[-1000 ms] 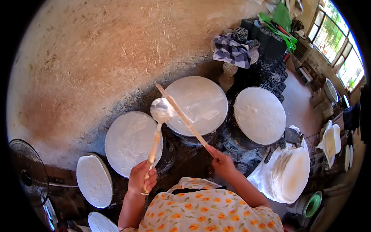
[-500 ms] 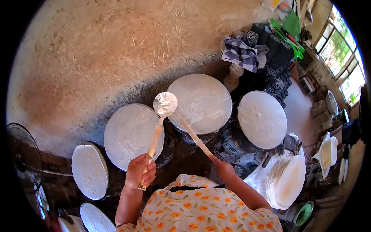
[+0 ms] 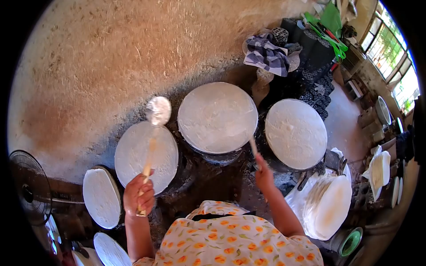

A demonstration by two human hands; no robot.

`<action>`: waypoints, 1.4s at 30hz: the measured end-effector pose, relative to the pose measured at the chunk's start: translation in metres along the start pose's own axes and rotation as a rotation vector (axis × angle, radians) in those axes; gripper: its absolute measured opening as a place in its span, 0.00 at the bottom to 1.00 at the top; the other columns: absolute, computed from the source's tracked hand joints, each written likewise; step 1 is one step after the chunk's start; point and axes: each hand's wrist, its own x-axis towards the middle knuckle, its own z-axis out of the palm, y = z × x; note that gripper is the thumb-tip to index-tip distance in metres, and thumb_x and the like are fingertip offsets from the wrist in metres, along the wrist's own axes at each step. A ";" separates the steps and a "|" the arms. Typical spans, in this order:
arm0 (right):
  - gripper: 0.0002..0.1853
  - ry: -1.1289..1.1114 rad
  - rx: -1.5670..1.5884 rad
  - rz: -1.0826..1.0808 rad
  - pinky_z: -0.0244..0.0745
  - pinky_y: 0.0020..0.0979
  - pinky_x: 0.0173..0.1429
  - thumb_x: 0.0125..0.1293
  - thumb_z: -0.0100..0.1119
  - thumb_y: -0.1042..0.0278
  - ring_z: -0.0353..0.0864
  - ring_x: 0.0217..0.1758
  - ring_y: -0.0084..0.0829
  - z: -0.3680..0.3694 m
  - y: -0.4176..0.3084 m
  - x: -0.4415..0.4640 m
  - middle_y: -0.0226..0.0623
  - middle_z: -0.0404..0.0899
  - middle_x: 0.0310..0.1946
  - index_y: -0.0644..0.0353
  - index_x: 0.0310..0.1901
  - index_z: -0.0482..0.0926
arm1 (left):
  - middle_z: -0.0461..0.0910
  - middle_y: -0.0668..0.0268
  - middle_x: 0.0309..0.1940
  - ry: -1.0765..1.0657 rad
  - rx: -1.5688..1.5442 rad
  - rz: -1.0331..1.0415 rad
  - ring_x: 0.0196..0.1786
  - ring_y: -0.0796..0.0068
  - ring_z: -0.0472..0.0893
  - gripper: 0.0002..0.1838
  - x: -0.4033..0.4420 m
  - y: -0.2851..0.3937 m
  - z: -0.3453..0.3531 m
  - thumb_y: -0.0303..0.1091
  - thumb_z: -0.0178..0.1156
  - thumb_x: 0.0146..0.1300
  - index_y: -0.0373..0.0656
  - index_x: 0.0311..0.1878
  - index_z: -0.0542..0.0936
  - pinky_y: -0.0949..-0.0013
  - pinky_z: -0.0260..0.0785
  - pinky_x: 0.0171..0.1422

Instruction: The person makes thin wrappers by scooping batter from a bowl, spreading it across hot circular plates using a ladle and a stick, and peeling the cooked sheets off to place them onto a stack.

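Note:
My left hand [image 3: 140, 195] is closed round the wooden handle of a ladle [image 3: 158, 111]. The ladle's shiny metal bowl is raised near the upper rim of the left round griddle [image 3: 146, 155], which is coated white. My right hand [image 3: 265, 176] grips a thin wooden stick [image 3: 253, 145], slightly blurred, whose tip is by the lower right edge of the middle griddle [image 3: 217, 117]. A pale batter-like layer covers that griddle. On the right griddle [image 3: 296, 133] lies a similar white sheet with a rougher surface.
A stack of thin round sheets [image 3: 330, 208] in plastic stands at the right. At far left are another white round [image 3: 102, 197] and a fan [image 3: 29, 186]. Black honeycomb briquettes [image 3: 317, 95] and a checked cloth [image 3: 266, 55] sit behind, beside the earthen wall [image 3: 111, 57].
The ladle has moved left, away from the middle griddle. My right hand has risen, and the stick has drawn away from the ladle to the middle griddle's right edge. The view has shifted slightly.

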 end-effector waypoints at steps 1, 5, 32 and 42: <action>0.33 0.035 0.030 0.213 0.76 0.39 0.44 0.57 0.47 0.82 0.83 0.40 0.41 -0.013 -0.009 0.016 0.50 0.79 0.45 0.42 0.65 0.67 | 0.66 0.68 0.22 -0.016 -0.059 0.033 0.11 0.87 0.60 0.20 -0.006 0.002 -0.004 0.33 0.44 0.71 0.28 0.59 0.66 0.80 0.54 0.09; 0.33 -0.266 0.077 0.301 0.76 0.43 0.41 0.57 0.47 0.81 0.83 0.37 0.43 0.003 0.000 0.000 0.51 0.81 0.42 0.42 0.65 0.68 | 0.67 0.67 0.24 0.036 -0.177 0.229 0.12 0.86 0.62 0.22 -0.053 0.013 -0.011 0.35 0.40 0.73 0.26 0.62 0.62 0.79 0.56 0.09; 0.35 -1.110 0.156 -0.518 0.75 0.46 0.40 0.57 0.46 0.80 0.80 0.38 0.56 0.267 -0.220 -0.078 0.56 0.78 0.43 0.43 0.68 0.62 | 0.66 0.68 0.24 1.147 -0.748 1.669 0.21 0.78 0.67 0.06 -0.501 -0.269 -0.371 0.33 0.44 0.68 0.43 0.35 0.65 0.75 0.63 0.19; 0.38 -1.033 -0.063 -0.795 0.70 0.53 0.37 0.57 0.47 0.77 0.76 0.31 0.60 0.388 -0.310 -0.118 0.61 0.76 0.27 0.33 0.69 0.58 | 0.67 0.68 0.20 0.820 -1.418 1.458 0.18 0.78 0.69 0.08 -0.511 -0.409 -0.444 0.32 0.46 0.66 0.39 0.32 0.68 0.78 0.66 0.18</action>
